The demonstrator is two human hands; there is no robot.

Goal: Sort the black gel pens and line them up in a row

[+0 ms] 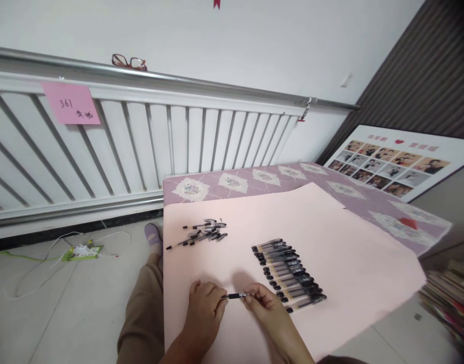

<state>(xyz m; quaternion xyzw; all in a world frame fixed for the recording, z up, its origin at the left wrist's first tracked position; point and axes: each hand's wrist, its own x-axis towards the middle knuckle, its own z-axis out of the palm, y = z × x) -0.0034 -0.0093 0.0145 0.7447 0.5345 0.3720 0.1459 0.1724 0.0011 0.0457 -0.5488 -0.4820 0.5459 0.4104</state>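
Observation:
My left hand [205, 308] and my right hand [264, 302] meet over the near part of a pink paper sheet [349, 242]. Both pinch the ends of one black pen [235, 296], held level between them. To the right of my right hand lies a neat row of several capped black pens [288, 275], side by side. Farther back on the sheet, left of centre, is a loose heap of pens and pen parts [205, 233].
The pink sheet covers a table with a purple patterned cloth [254, 179]. A white radiator [140, 146] with a pink note [70, 103] and red glasses [129, 62] stands behind. A power strip [82, 252] lies on the floor. A photo board [391, 162] leans at right.

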